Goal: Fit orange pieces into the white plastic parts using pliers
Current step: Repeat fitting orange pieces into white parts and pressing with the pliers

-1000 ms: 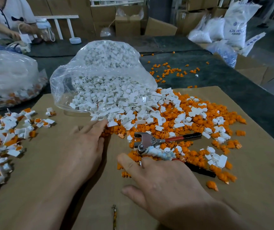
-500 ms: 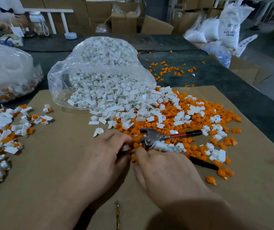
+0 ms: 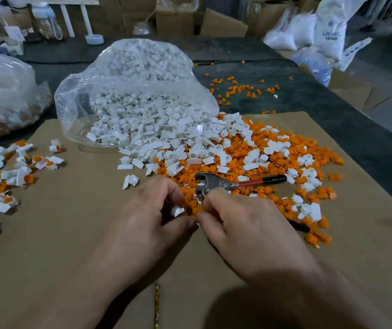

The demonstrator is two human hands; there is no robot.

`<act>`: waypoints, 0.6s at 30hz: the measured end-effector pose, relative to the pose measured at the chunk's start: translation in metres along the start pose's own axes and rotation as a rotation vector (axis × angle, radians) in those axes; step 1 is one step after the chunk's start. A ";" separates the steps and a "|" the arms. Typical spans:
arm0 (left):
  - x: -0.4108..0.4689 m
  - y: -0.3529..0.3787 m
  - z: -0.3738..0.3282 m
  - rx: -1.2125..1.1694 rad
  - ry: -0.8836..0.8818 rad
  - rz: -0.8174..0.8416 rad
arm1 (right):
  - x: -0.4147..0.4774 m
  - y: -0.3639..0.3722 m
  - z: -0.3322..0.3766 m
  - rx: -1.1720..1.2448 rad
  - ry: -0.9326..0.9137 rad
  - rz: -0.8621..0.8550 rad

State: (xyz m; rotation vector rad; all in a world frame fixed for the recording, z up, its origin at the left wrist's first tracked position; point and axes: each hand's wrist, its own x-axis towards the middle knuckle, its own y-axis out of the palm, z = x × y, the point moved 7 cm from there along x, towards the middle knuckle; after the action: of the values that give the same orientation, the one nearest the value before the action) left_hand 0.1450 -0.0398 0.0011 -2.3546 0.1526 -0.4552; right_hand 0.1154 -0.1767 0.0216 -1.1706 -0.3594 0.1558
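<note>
- At the far left, a heap of fitted parts [image 3: 0, 176] lies on the cardboard [image 3: 83, 222], white shells with orange showing inside.
- Behind the hands, a clear bag [image 3: 131, 91] spills loose white parts onto the cardboard.
- The left hand [image 3: 147, 217] is curled, thumb and fingers [image 3: 166, 188] pinching one white part [image 3: 177, 211], which is held just above the cardboard at the near edge of the pile.
- That white part looks very light, stiff and smooth, so it is likely to slip or flick away. A pinch on its flat tab, leaving the round socket free, seems the best hold.
- The right hand [image 3: 244, 224] is curled too, its fingers [image 3: 214, 198] almost meeting the left thumb beside the white part. Whether they hold an orange piece cannot be told, as the tips are hidden.
- The pliers [image 3: 216, 184] lie unheld on the pile, with the metal head just beyond the right fingers and the red-and-black handle pointing right. They are the one heavy, rigid thing here, best taken by the handles.
- The orange pieces [image 3: 273, 162] are spread right of the hands, mixed with white parts. They look tiny, light and hard, so they call for a fingertip pinch.
- A few more lie scattered on the dark counter [image 3: 332, 110] beyond.
</note>
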 end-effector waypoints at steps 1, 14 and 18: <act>0.000 0.001 -0.001 0.005 0.005 -0.006 | 0.000 -0.002 -0.001 0.011 -0.003 -0.014; -0.001 -0.001 -0.004 0.024 0.017 -0.037 | 0.000 -0.008 -0.010 0.125 0.003 -0.052; -0.002 -0.008 -0.010 -0.052 0.027 -0.104 | -0.001 -0.008 -0.012 0.225 0.029 -0.072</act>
State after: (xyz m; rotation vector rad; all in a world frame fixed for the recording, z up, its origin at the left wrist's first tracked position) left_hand 0.1389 -0.0395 0.0131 -2.4164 0.0555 -0.5394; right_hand 0.1186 -0.1904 0.0250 -0.9356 -0.3489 0.1133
